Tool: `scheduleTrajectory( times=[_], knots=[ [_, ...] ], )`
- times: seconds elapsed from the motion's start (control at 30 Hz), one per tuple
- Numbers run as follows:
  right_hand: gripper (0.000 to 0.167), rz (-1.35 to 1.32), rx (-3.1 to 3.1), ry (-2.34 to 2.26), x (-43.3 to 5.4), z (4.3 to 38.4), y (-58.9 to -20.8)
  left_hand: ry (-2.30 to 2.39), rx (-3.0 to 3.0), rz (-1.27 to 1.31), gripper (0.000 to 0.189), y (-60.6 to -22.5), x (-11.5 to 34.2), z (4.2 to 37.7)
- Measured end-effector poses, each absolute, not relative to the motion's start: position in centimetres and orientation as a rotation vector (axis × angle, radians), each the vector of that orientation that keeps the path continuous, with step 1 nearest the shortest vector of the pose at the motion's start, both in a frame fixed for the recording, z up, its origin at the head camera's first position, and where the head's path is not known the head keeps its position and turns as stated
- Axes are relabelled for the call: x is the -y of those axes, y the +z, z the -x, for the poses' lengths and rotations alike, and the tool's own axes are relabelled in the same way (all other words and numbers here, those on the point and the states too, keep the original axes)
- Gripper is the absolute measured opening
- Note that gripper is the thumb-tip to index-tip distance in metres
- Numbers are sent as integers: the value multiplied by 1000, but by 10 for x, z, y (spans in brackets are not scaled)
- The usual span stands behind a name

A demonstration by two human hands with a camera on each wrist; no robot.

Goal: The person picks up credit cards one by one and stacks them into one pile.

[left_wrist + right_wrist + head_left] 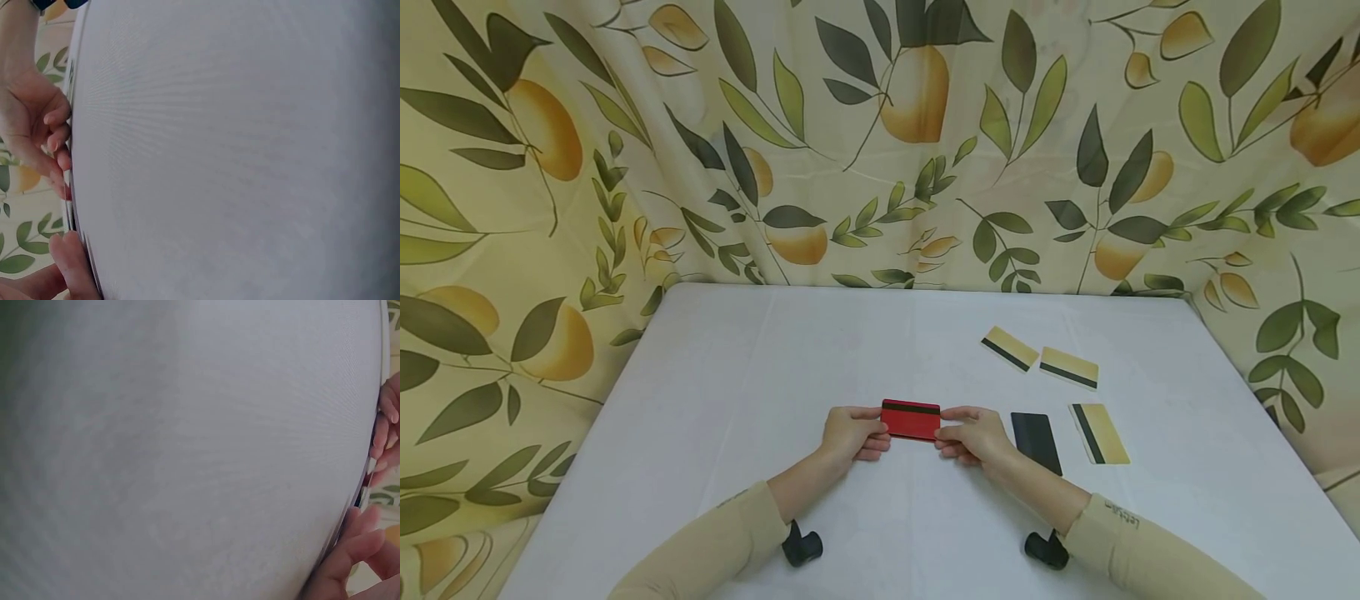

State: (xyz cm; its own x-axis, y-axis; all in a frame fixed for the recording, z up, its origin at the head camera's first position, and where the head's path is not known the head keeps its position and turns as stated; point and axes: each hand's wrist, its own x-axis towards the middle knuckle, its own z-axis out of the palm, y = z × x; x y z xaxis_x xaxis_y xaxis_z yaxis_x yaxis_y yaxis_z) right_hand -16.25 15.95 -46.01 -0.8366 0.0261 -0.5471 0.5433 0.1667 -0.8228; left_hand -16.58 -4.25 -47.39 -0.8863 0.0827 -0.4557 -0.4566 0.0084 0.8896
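Between both hands, over the middle of the white table, is a red card [912, 423] with a dark stripe along its far edge. My left hand [855, 433] pinches its left end between thumb and fingers. The right end is pinched by my right hand [976, 435] in the same way. A black card [1036, 442] lies on the table just beside the right wrist. In the left wrist view, the left fingers [74, 265] show at the lower left corner; the right wrist view has the right fingers [350, 559] at its lower right. Both wrist views show mostly white cloth.
Three gold cards with dark stripes lie on the right side: one gold card [1011, 347] and another gold card [1070, 367] farther back, a third gold card [1107, 435] right of the black one. The white table [775, 358] meets a fruit-patterned curtain [880, 192] at the back.
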Motion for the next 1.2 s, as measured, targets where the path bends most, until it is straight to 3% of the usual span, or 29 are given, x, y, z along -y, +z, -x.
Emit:
scheduleTrajectory(
  times=[1.2],
  knots=[
    [34, -525, -2032, -1692, -165, 164, -456, 1936, -1988, 390, 29, -478, 42, 169]
  ],
)
